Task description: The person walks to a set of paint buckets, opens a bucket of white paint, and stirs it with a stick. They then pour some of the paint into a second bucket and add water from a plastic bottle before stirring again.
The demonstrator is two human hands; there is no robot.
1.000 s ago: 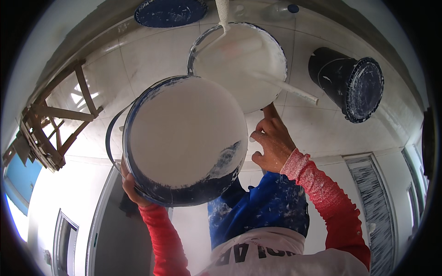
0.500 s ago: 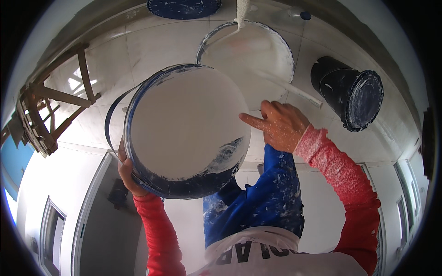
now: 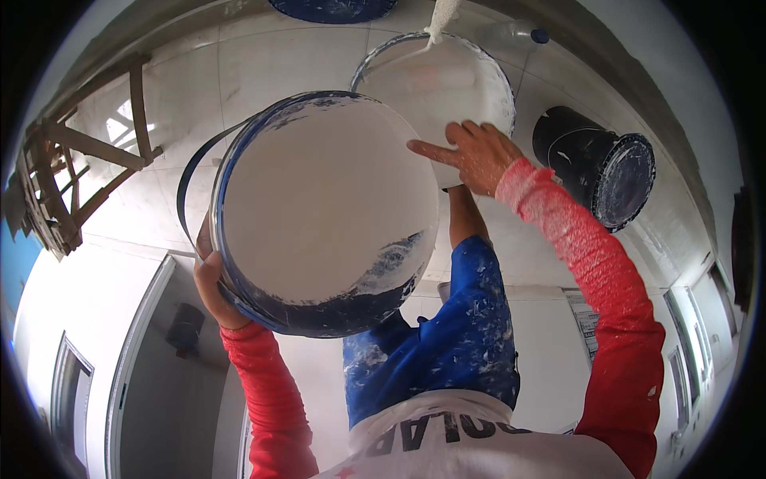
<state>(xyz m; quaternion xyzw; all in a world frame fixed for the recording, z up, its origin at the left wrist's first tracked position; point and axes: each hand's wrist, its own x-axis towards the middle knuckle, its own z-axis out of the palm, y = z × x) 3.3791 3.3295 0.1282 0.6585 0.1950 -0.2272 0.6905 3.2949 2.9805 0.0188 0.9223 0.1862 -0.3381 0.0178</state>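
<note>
A dark blue bucket (image 3: 327, 199) hangs in the air before me, its broad round opening white with paint. My left hand (image 3: 211, 283) grips its left side, near the strap-like handle (image 3: 189, 180); part of those fingers is hidden behind the bucket. My right hand (image 3: 479, 156) is at the bucket's right edge, index finger stretched toward the rim and the other fingers loosely bent, holding nothing I can see. Whether the fingertip touches the rim, I cannot tell. Behind it stands a second bucket (image 3: 471, 80) of white paint, partly covered. A white-coated paint roller (image 3: 440, 17) shows above it.
A dark bucket (image 3: 570, 152) lies on its side to the right. Wooden trestle-like framing (image 3: 92, 156) stands at the left. Near the top are a blue paint-spattered round lid or bucket (image 3: 333, 8) and a clear bottle (image 3: 511, 36) with a blue cap.
My right hand has moved up and slightly left along the held bucket's edge. The bucket has risen slightly in view. The white stick beside my right hand no longer shows.
</note>
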